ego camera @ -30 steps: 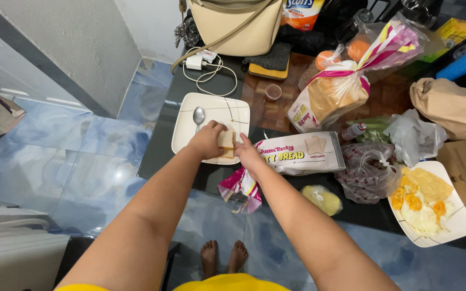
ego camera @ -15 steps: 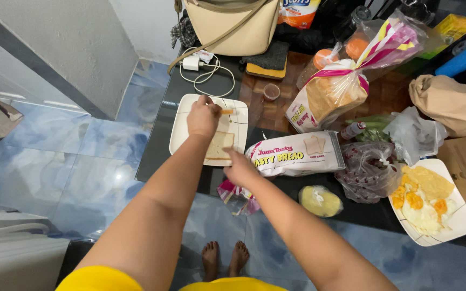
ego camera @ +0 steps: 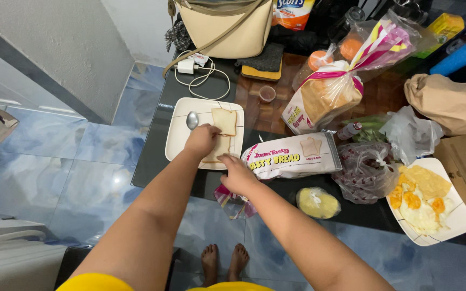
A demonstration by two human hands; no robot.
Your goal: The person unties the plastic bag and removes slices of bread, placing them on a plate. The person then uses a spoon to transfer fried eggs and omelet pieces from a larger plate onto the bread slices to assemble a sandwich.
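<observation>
A white square plate (ego camera: 178,144) lies on the dark glass table. One slice of white bread (ego camera: 225,120) lies flat on its far part, beside a metal spoon (ego camera: 192,119). My left hand (ego camera: 201,140) is over the plate, fingers curled on a second bread slice (ego camera: 218,152) at the near edge. My right hand (ego camera: 237,173) holds nothing; its index finger reaches to the plate's near right rim, next to the pink twisted end of the long bread bag (ego camera: 292,156).
A second bag of sliced bread (ego camera: 324,94) stands behind the first. At right are a plate of fried eggs (ego camera: 432,202), plastic bags (ego camera: 368,170), a small yellow wrapped lump (ego camera: 317,202) and a brown paper bag (ego camera: 451,105). A beige handbag (ego camera: 227,27) and a white charger cable (ego camera: 198,73) lie at the back.
My left hand carried one slice to the plate's far part, left it there, and came back onto the near slice. My right hand let go of the bread and drew back to the rim.
</observation>
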